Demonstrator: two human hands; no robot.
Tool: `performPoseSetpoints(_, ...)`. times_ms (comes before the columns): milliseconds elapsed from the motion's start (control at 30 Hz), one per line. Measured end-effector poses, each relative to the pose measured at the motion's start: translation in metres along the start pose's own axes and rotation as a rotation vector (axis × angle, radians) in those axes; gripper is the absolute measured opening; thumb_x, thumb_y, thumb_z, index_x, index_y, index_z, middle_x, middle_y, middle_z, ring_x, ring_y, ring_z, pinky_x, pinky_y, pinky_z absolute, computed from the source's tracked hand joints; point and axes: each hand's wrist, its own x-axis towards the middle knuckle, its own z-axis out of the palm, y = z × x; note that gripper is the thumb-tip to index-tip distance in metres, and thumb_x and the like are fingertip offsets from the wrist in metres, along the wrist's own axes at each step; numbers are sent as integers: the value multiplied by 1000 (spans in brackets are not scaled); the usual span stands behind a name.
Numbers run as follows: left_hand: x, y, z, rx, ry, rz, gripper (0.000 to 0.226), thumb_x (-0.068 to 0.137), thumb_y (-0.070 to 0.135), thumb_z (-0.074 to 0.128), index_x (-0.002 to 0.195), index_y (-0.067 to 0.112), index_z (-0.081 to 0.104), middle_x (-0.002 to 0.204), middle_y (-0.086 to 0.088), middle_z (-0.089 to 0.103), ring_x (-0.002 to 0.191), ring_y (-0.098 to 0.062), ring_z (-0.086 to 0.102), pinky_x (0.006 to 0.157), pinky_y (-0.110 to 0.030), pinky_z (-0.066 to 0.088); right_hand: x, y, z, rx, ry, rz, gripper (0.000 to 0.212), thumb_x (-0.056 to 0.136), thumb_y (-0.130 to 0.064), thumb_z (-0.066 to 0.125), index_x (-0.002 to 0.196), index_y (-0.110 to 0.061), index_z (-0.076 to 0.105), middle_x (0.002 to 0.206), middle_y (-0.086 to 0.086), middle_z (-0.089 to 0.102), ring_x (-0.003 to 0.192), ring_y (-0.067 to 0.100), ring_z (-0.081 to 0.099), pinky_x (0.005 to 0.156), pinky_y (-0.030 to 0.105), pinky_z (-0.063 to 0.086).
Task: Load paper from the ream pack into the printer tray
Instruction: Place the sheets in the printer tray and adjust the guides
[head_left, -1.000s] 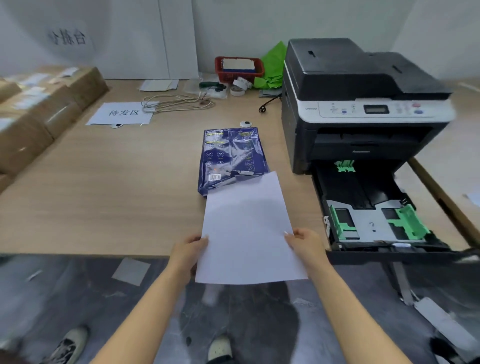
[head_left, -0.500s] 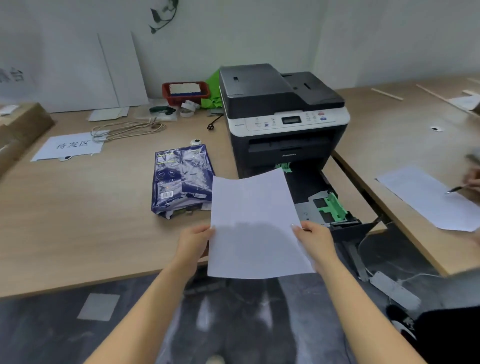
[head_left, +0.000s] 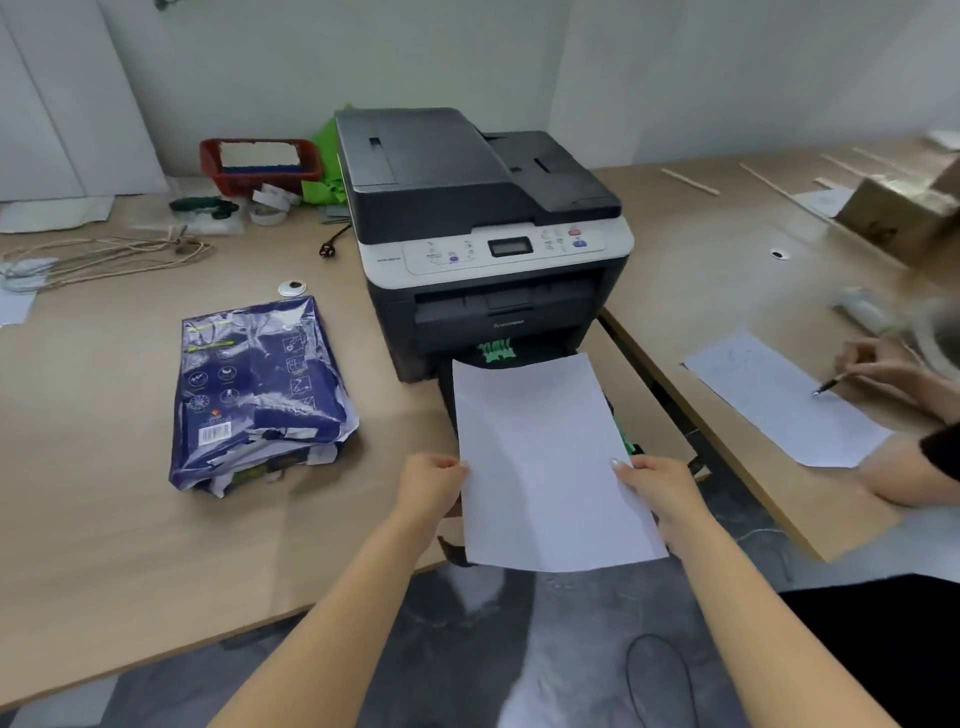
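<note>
At frame centre: the paper (head_left: 545, 462) was held over the pulled-out printer tray (head_left: 621, 431), covering most of it; only green guides and a dark edge showed.
Done so far: the ream pack (head_left: 260, 395) lay torn open on the bench (head_left: 104, 519), left of centre, and a sheaf was out of it.
Left to do: by my judgement, lowering the paper flat between the guides and pushing the tray into the printer (head_left: 483, 234).
Left hand (head_left: 434, 483): its grip was closed on the paper's left edge, forearm reaching up from the lower frame.
Right hand (head_left: 660, 483): its grip pinched the right edge, thumb on top.
Paper attitude: far edge nearest the printer's mouth, near edge overhanging the floor; whether it touched the tray could not be told.
</note>
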Motion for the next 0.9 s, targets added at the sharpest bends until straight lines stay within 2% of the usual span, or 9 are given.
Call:
performPoseSetpoints(100,24,2,15,30,19,-23,30,92,9,53,63,12,61,86,-18,67,77,-30,66,68,-34,56,24,-5,1,-31,31,16,29,89,-18,64,84,11,63,105,37,61,92,39,62,85,39,50)
performPoseSetpoints(200,43,3,26,62,53,-66,28,92,13,54,64,11,60,88,-21,68,87,-37,68,82,-46,59,45,-9,0,-46,45,22,40,89,-18,63,105,18,59,115,36,59,111,50,55,98,55,46)
performPoseSetpoints(333,61,8,40,43,117,-135,29,91,14,58,62,14,59,85,-19,66,89,-37,67,86,-45,57,80,-11,-2,-65,20,42,26,88,-20,65,88,5,70,100,29,69,102,46,62,93,57,50)
performPoseSetpoints(467,71,11,57,15,216,-167,10,91,14,59,86,7,65,75,-5,57,86,-27,62,89,-41,54,111,-21,0,-65,-74,21,18,89,-15,64,71,-15,68,84,13,71,93,37,67,91,52,53)
performPoseSetpoints(567,76,11,70,47,281,-182,29,90,13,58,62,15,52,67,-1,50,73,-25,55,91,-43,53,130,-28,1,-63,-111,-2,15,90,-9,61,78,-16,66,92,17,70,96,35,64,96,49,51)
performPoseSetpoints(600,79,11,73,60,306,-174,29,90,13,57,61,15,52,67,-2,51,68,-23,54,91,-44,53,136,-29,2,-63,-124,-14,8,91,-9,61,87,-9,68,97,21,69,98,36,64,97,49,49)
performPoseSetpoints(700,89,11,82,112,368,-127,14,91,16,57,86,8,68,77,-11,65,64,-22,54,78,-39,56,153,-26,7,-90,-112,-47,30,91,-15,61,115,4,63,114,23,67,104,34,62,91,40,50)
performPoseSetpoints(800,103,10,93,262,437,-59,32,91,17,55,60,15,60,59,-11,57,59,-23,49,62,-28,41,164,-26,12,-187,-81,-119,33,92,-20,59,120,-1,60,105,13,66,92,22,57,77,31,44)
performPoseSetpoints(900,109,6,101,387,463,-46,35,90,16,53,57,27,54,72,-13,64,68,-28,53,63,-29,42,165,-23,18,-302,-22,-229,24,94,-21,56,112,-5,59,91,5,61,90,26,62,71,32,47)
